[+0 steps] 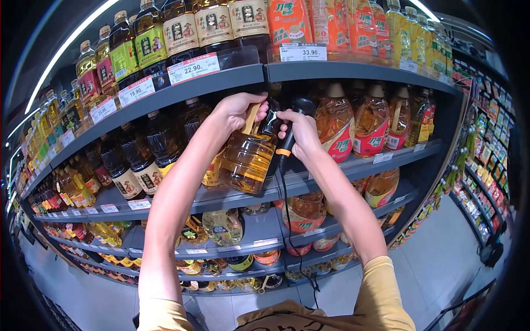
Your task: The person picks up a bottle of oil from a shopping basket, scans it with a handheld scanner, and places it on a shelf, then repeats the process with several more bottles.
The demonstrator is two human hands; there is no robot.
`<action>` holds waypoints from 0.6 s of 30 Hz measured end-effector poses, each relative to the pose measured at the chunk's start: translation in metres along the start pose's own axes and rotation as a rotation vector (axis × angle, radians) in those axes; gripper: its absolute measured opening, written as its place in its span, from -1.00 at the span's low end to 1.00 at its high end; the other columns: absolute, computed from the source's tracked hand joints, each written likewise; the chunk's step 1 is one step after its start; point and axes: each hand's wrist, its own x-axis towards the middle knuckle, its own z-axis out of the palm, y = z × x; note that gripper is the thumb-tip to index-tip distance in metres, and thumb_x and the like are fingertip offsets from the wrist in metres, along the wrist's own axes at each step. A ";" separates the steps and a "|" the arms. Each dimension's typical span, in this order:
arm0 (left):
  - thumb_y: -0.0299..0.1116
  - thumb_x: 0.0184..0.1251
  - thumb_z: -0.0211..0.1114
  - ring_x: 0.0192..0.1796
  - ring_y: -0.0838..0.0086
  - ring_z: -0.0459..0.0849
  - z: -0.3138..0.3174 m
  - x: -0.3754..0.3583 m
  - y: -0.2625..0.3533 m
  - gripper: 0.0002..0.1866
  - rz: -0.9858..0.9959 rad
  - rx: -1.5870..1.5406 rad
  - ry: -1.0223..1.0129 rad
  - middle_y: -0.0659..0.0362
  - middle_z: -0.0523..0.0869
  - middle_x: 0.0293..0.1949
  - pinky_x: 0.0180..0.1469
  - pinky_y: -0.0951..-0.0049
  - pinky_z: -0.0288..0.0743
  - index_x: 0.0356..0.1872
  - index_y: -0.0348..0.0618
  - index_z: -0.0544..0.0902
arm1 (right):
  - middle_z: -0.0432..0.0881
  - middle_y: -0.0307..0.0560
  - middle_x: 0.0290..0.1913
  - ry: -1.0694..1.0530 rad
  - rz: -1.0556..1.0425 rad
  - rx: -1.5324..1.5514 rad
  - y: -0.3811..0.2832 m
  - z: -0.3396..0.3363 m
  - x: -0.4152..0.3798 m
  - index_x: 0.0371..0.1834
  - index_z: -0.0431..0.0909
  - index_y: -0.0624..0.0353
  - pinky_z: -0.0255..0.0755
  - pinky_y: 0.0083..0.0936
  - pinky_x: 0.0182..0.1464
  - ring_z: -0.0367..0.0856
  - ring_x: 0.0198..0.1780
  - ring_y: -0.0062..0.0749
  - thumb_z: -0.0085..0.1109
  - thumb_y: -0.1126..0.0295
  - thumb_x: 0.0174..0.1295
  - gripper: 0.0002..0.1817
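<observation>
My left hand point(245, 112) is closed around the tan handle of a large clear bottle of golden cooking oil point(247, 163). The bottle leans at the front of the middle shelf, its dark neck to the upper right. Wrapped in my right hand point(300, 131) is a black handheld barcode scanner point(303, 105) with an orange band, its head up and its cord point(285, 198) hanging down. My right thumb and forefinger reach to the bottle's dark neck. Right beside the scanner stands an orange-labelled oil bottle point(333, 124).
Overhead, the upper shelf edge point(353, 70) carries price tags point(193, 68) and rows of oil bottles. Dark bottles with cream labels point(126, 179) stand to the left. Lower shelves hold more bottles. An aisle floor point(436, 237) and another stocked rack point(491, 165) lie to the right.
</observation>
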 end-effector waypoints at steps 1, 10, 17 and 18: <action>-0.47 0.42 0.29 -0.43 0.50 0.63 0.000 0.006 0.002 -0.91 0.001 0.016 -0.006 0.14 0.65 -0.34 -0.42 0.57 0.61 -0.17 -0.27 0.61 | 0.44 -0.28 -0.50 0.008 0.018 0.007 -0.001 -0.001 0.005 -0.43 0.47 0.15 0.34 -0.65 -0.60 0.42 -0.58 -0.64 0.25 0.58 0.15 -0.86; -0.45 0.40 0.32 -0.48 0.55 0.59 -0.011 0.037 0.006 -0.91 0.043 0.074 0.010 0.14 0.65 -0.38 -0.49 0.59 0.57 -0.21 -0.23 0.62 | 0.41 -0.20 -0.52 0.036 0.068 0.082 -0.002 -0.001 0.040 -0.47 0.42 0.23 0.34 -0.60 -0.61 0.40 -0.59 -0.58 0.18 0.61 0.16 -0.86; -0.40 0.45 0.27 -0.52 0.56 0.54 -0.024 0.051 -0.009 -0.90 0.046 0.050 0.026 0.18 0.61 -0.42 -0.53 0.60 0.49 -0.23 -0.21 0.58 | 0.38 -0.23 -0.51 0.023 0.150 0.105 0.011 -0.014 0.067 -0.48 0.41 0.21 0.32 -0.59 -0.61 0.36 -0.58 -0.59 0.17 0.58 0.18 -0.86; -0.40 0.45 0.26 -0.53 0.57 0.53 -0.021 0.049 -0.012 -0.90 0.068 0.037 0.051 0.18 0.61 -0.42 -0.53 0.59 0.48 -0.23 -0.21 0.58 | 0.38 -0.23 -0.51 0.026 0.156 0.106 0.012 -0.014 0.068 -0.48 0.42 0.21 0.32 -0.59 -0.61 0.36 -0.57 -0.59 0.17 0.58 0.18 -0.86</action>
